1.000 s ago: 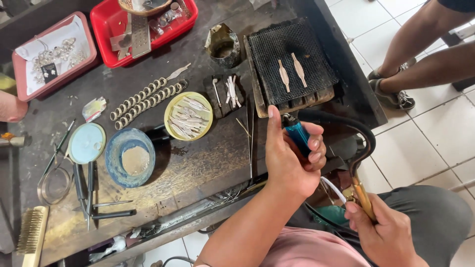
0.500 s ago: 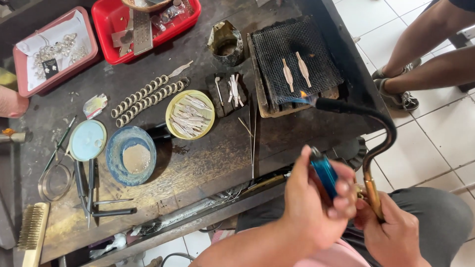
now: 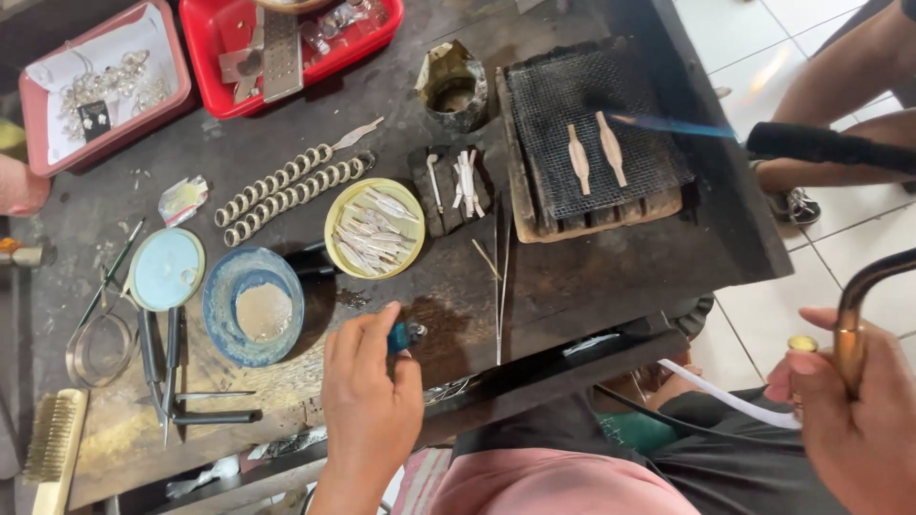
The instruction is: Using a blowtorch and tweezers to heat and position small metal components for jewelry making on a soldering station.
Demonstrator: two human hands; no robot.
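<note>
Bench (image 3: 592,286), dark and scorched, above white floor tiles (image 3: 763,48) upper right; left hand (image 3: 367,396) grips blue lighter (image 3: 399,336), right hand (image 3: 854,410) clasps torch (image 3: 854,324).

The right hand (image 3: 859,420) is gripping a torch (image 3: 840,148) flaming over two metal pieces (image 3: 593,153) on mesh (image 3: 592,95), while the left hand (image 3: 367,396) is setting a blue lighter (image 3: 401,336) on the tabletop (image 3: 553,277).

Two red trays (image 3: 296,57) sit upper left; a yellow dish (image 3: 374,227) of metal pieces mid-frame; a brush (image 3: 55,448) lower left.

Two metal pieces (image 3: 593,153) lie on the mesh (image 3: 649,105), right of the dish (image 3: 374,227).
</note>
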